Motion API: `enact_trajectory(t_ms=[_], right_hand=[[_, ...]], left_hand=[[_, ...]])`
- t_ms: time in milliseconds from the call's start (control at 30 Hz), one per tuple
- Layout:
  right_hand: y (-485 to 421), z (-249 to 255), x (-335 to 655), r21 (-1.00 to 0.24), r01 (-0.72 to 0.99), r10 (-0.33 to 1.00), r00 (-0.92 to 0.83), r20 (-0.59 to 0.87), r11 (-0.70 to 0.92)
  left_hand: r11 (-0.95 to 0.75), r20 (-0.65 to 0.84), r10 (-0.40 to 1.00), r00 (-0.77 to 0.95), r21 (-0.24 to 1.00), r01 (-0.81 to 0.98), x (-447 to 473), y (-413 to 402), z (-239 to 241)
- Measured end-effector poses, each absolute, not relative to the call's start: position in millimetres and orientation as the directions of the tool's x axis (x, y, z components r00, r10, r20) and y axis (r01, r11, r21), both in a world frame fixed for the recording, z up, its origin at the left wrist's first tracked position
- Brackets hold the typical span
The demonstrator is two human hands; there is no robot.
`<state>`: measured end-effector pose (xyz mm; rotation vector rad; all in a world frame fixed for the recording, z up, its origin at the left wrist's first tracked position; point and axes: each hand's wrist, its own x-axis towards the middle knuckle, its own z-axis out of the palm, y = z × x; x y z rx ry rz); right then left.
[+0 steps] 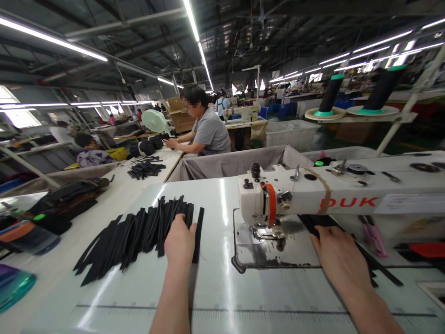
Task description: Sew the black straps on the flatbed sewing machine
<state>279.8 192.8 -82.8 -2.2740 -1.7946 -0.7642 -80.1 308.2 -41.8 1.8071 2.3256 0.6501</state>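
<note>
My left hand [180, 239] rests at the right end of a spread pile of black fabric strips [139, 232], its fingers curled onto them and the tips hidden. Just right of its thumb lies a single black strip [199, 232]. Under the arm of a white sewing machine [285, 190], my right hand [342, 257] is closed over more black strips [321, 221], whose ends stick out to its right. Between the hands is the machine's metal needle plate [264, 255], with the presser foot [267, 233] above it.
Pink-handled snips [374, 236] lie behind my right hand. Two black thread cones [330, 95] stand on a rack. A co-worker in a grey shirt [212, 130] sits across the table, near another strip pile [146, 168]. A ruler scale [243, 311] runs along the front. Cloth-lined bin [239, 162] behind.
</note>
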Motion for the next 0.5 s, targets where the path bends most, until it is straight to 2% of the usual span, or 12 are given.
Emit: enact_trajectory(t_ms=[100,167,233,300,367,433,500], right_hand=[[193.7,-77.6,273.4,0.199,0.936,0.871,0.172,0.46,-0.29],[192.7,-71.6,271.1,0.231,0.932,0.885,0.157,0.438,-0.28],[187.9,-66.0,270.4,0.235,0.938,0.89,0.131,0.437,-0.254],[177.5,-64.1,268.4,0.168,0.962,0.87,0.113,0.481,-0.217],[161.1,-67.7,261.2,0.026,0.992,0.853,0.094,0.514,-0.125],[141.2,-74.9,246.7,-0.188,0.98,0.892,0.03,0.452,0.063],[123.0,-80.4,226.9,-0.42,0.884,0.93,-0.041,0.367,0.204]], left_hand=[[-0.1,0.308,0.946,-0.098,0.568,0.817,-53.3,298.9,-42.5],[-0.299,0.329,0.94,0.091,0.664,0.686,-35.5,291.4,-44.9],[-0.384,0.292,0.922,0.252,0.762,0.521,-20.2,282.9,-47.9],[-0.315,0.177,0.912,0.37,0.88,0.355,-7.5,274.0,-51.6],[-0.108,-0.02,0.852,0.523,0.971,0.214,3.2,265.8,-55.5],[0.126,-0.167,0.738,0.654,0.986,0.11,12.0,259.2,-59.1],[0.277,-0.207,0.679,0.704,0.961,0.014,18.3,254.9,-61.3]])
